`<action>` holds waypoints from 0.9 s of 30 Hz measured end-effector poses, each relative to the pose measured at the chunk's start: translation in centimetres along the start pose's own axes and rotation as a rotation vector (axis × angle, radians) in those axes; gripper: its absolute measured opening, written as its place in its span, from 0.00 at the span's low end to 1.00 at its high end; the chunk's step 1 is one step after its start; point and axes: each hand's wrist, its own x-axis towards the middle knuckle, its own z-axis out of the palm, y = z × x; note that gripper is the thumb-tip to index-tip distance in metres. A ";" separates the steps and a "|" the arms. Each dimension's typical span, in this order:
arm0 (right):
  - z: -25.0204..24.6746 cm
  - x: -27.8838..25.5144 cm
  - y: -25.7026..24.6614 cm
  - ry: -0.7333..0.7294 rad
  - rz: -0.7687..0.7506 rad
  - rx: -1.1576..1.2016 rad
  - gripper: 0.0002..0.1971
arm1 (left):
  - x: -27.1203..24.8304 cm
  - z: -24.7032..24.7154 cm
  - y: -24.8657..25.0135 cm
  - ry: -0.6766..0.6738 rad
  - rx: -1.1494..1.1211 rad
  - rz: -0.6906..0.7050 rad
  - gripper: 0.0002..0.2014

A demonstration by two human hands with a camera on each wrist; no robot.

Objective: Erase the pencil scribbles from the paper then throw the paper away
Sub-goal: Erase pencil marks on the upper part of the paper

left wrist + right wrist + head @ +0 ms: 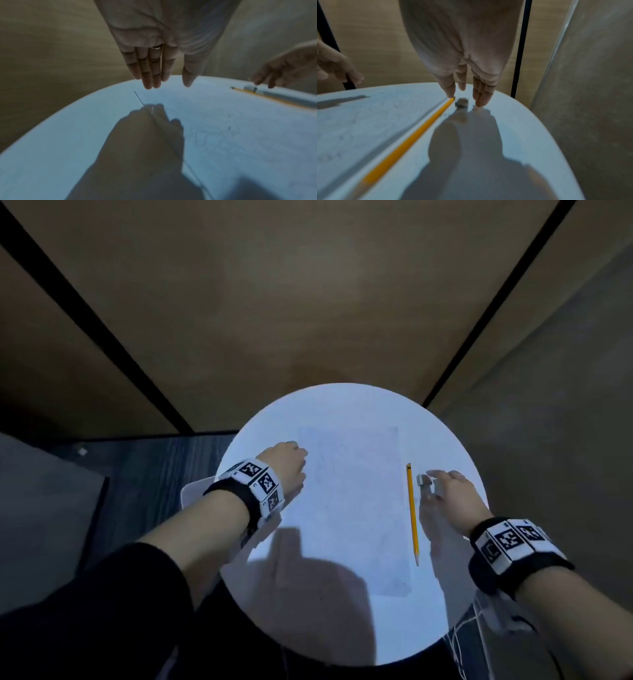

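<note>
A white sheet of paper (pixel 352 508) with faint pencil scribbles (pixel 205 139) lies flat on the round white table (pixel 342 402). Along its right edge lies a yellow pencil (pixel 412 513), and a small grey eraser (pixel 420 479) sits just right of the pencil's far end. My right hand (pixel 433 484) reaches over the eraser (pixel 462 102) with straight fingers. The thumb is by the pencil (pixel 412 135) end, the fingertips (pixel 479 104) are on the table to the eraser's right, and nothing is gripped. My left hand (pixel 301 470) hovers, fingers straight, over the paper's far left corner (pixel 137 93).
Brown wall panels with black strips (pixel 102 326) stand behind the table, and a grey wall (pixel 565 405) is close on the right. A white chair part (pixel 191 491) and dark floor (pixel 154 467) lie to the left. My dark-clothed lap is below the table's near edge.
</note>
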 end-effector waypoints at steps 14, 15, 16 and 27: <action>3.6 2.5 0.8 0.230 -0.013 -0.063 0.13 | 6.2 1.5 -1.2 0.044 0.014 -0.118 0.41; 3.7 2.4 0.8 0.238 -0.012 -0.053 0.13 | 6.3 1.5 -1.3 0.045 0.021 -0.134 0.41; 3.6 2.2 0.7 0.250 -0.014 -0.032 0.12 | 6.4 1.5 -1.3 0.045 0.027 -0.146 0.42; 5.9 -1.7 -2.1 0.092 -0.423 -0.283 0.09 | 7.5 2.1 -2.3 0.108 0.028 -0.117 0.45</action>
